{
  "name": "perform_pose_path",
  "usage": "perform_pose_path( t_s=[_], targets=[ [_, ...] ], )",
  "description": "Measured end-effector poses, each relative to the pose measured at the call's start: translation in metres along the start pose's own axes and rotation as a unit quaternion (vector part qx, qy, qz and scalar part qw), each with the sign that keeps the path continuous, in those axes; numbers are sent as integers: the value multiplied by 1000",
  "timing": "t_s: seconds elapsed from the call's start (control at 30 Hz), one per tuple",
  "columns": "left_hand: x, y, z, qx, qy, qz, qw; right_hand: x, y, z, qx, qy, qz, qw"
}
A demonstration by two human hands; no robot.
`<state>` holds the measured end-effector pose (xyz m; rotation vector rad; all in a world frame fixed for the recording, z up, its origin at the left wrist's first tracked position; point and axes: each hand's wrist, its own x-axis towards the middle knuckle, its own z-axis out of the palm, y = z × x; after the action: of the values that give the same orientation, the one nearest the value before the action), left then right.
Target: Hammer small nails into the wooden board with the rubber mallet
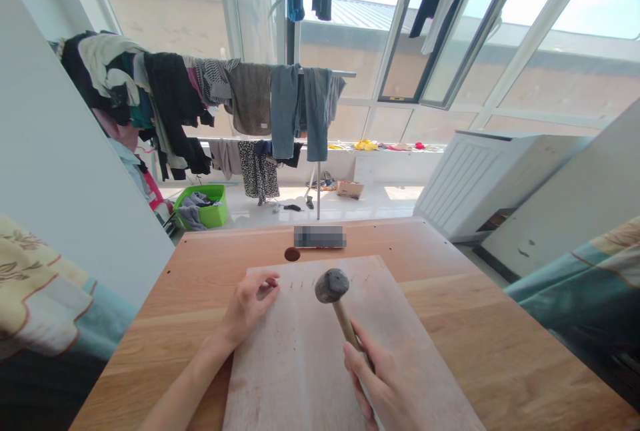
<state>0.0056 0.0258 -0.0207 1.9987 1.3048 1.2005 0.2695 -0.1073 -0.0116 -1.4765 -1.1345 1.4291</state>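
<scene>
Rather top-heavy mallet (333, 286), best held by its wooden handle (345, 325), clenched in right hand (369, 377); left hand (247, 307) empty, half-curled.

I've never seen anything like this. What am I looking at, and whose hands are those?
No machine here: this single picture comes from a camera worn on a person's head, looking forward and down, so the hands are their own. Their right hand grips a wooden-handled mallet with a dark, rounded head, held above a pale wooden board that lies on a wooden table. Their left hand is over the board with its fingers curled; anything in them is too small to see. Behind, clothes hang drying.
</scene>
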Motion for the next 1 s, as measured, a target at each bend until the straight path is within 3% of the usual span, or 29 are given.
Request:
perform_pose_path(
  t_s=[0.47,0.63,1.0],
  targets=[
    [0,-1,2,-1,-9,6,1000,19,-62,41,-35,-84,-91,992],
    [1,2,1,-5,-10,12,1000,21,-65,47,-42,-102,-115,987],
    [1,7,-1,12,-13,13,1000,26,-56,55,-33,-104,-103,989]
  ],
)
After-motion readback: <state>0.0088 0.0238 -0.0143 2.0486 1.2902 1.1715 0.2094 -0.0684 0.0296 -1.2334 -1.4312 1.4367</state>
